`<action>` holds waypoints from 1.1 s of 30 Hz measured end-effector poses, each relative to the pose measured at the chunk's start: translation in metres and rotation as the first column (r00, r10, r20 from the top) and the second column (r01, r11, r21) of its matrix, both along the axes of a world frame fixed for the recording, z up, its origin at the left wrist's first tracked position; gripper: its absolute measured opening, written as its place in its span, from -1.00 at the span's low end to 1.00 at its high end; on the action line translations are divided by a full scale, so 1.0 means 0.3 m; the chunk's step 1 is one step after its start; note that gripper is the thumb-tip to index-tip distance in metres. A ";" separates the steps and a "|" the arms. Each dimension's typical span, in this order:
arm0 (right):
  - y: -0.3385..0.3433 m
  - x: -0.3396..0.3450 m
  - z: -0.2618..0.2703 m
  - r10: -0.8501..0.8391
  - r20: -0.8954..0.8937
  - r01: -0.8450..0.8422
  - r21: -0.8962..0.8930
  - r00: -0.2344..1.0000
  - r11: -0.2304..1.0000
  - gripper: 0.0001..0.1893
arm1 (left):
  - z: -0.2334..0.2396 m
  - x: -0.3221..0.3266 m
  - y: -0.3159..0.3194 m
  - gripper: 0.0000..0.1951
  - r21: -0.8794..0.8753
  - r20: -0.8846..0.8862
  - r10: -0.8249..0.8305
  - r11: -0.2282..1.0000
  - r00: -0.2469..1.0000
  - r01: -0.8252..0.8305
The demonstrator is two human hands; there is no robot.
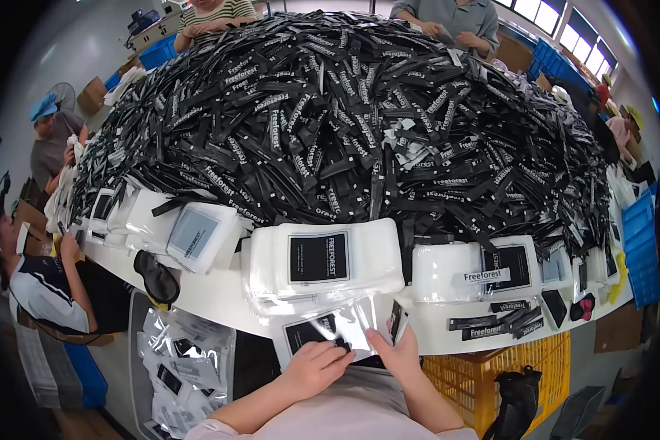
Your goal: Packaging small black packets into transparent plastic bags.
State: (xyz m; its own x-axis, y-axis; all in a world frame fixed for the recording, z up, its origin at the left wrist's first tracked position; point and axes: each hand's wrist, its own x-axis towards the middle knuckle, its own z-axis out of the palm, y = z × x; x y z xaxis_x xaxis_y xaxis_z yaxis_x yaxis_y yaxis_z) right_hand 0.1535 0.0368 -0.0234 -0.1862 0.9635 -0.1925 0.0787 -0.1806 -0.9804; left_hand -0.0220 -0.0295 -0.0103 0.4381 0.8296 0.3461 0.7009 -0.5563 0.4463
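Note:
My left hand [322,366] rests with bent fingers on a clear plastic bag [330,324] that has a black printed panel; a small dark item shows at its fingertips. My right hand [396,352] pinches the bag's right side between thumb and fingers, along with a small printed packet [397,322]. Just beyond lies a thick stack of translucent bags [363,253] with black panels. A large heap of narrow black packets [319,126] covers the table behind it. To the right are another bag stack [445,272] and a few loose black packets [487,330].
A grey bin [135,352] holding filled bags stands below left. A yellow plastic crate [456,379] with a black bag on it is below right. Several people are around the table, one seated at the left [49,291]. A black eye mask [157,278] lies near the left edge.

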 end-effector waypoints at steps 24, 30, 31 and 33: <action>-0.029 -0.046 0.049 0.151 -0.308 -0.199 -0.128 0.939 0.972 -0.74 | 0.055 -0.063 -0.032 -0.28 -0.137 0.227 0.257 0.963 0.939 -0.230; 0.037 -0.119 0.238 0.359 -0.442 -0.330 0.144 0.822 0.933 -0.63 | 0.036 -0.013 0.019 0.03 -0.068 0.218 0.425 0.905 0.879 -0.421; 0.022 -0.113 0.245 0.493 -0.127 -0.479 0.127 0.861 0.868 -0.64 | 0.042 -0.007 0.041 0.04 -0.006 0.218 0.435 0.896 0.874 -0.444; 0.034 -0.108 0.245 0.538 -0.064 -0.490 0.334 0.841 0.806 -0.72 | 0.020 -0.002 0.047 0.05 0.011 0.231 0.434 0.894 0.871 -0.448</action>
